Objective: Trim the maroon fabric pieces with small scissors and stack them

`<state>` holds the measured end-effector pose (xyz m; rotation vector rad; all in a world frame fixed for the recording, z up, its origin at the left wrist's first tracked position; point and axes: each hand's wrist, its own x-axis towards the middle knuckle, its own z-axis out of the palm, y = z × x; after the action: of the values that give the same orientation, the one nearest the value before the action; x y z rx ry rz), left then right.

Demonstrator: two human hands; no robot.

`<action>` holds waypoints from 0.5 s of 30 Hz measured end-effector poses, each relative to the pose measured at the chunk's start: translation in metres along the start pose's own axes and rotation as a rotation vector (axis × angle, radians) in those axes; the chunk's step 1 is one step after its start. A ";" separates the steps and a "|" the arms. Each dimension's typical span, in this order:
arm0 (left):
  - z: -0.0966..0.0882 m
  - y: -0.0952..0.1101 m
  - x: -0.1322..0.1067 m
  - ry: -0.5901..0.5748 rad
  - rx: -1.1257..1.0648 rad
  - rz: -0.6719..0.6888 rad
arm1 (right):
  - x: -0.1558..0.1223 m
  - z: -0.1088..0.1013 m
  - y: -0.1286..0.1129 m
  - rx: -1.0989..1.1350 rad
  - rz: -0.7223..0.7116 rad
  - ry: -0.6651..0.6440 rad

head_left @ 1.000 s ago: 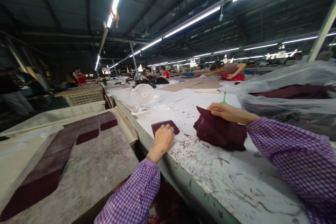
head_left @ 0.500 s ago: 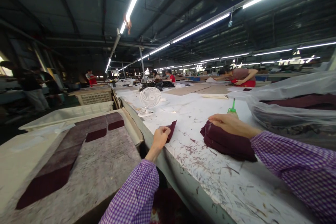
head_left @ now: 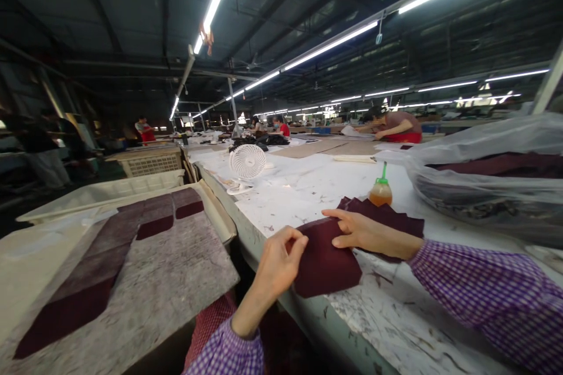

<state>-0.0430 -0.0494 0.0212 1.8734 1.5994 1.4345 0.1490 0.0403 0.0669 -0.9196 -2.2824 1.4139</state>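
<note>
A dark maroon fabric piece (head_left: 328, 258) lies at the near edge of the white table. My left hand (head_left: 281, 255) pinches it at its left edge, thumb against fingertips. On the upper right of this piece rests my right hand (head_left: 360, 229), index finger stretched out and thumb apart from it. Beneath and behind that hand lies a fanned stack of maroon fabric pieces (head_left: 402, 224) with jagged corners, partly covered by the hand and wrist. A bottle of amber liquid with a green spout (head_left: 380, 192) stands just behind the stack.
On the left, a stained board (head_left: 176, 269) carries several maroon pieces laid in rows. A white fan (head_left: 247, 162) stands at the table's left edge. Clear plastic (head_left: 484, 146) covers maroon fabric at the right. A cream tub (head_left: 105, 193) sits behind the board. People work farther back.
My left hand has moved right and nearer, and its fabric piece now lies flat. My right hand has shifted left onto that piece; the bunched stack is now fanned out behind, exposing the bottle.
</note>
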 end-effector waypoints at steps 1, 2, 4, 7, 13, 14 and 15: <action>-0.004 -0.001 0.005 0.082 0.018 0.013 | -0.005 -0.001 -0.005 0.023 -0.025 -0.020; -0.007 -0.002 0.011 0.137 0.036 0.035 | -0.010 -0.002 -0.008 0.043 -0.036 -0.047; -0.009 -0.002 0.022 0.122 0.044 0.041 | -0.017 -0.003 -0.011 0.051 -0.026 -0.105; -0.003 0.004 0.032 -0.102 -0.002 -0.082 | -0.020 -0.004 -0.002 -0.023 0.003 -0.124; 0.029 0.005 0.034 -0.344 0.028 -0.104 | -0.016 -0.006 0.023 -0.250 0.042 -0.063; 0.035 0.002 0.033 -0.339 0.036 -0.078 | -0.017 -0.007 0.022 -0.291 0.061 -0.057; 0.041 0.000 0.032 -0.319 0.059 -0.042 | -0.018 -0.010 0.021 -0.336 0.076 -0.054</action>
<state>-0.0134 -0.0071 0.0177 1.9694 1.5276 1.0188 0.1755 0.0413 0.0544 -1.0852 -2.6016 1.1128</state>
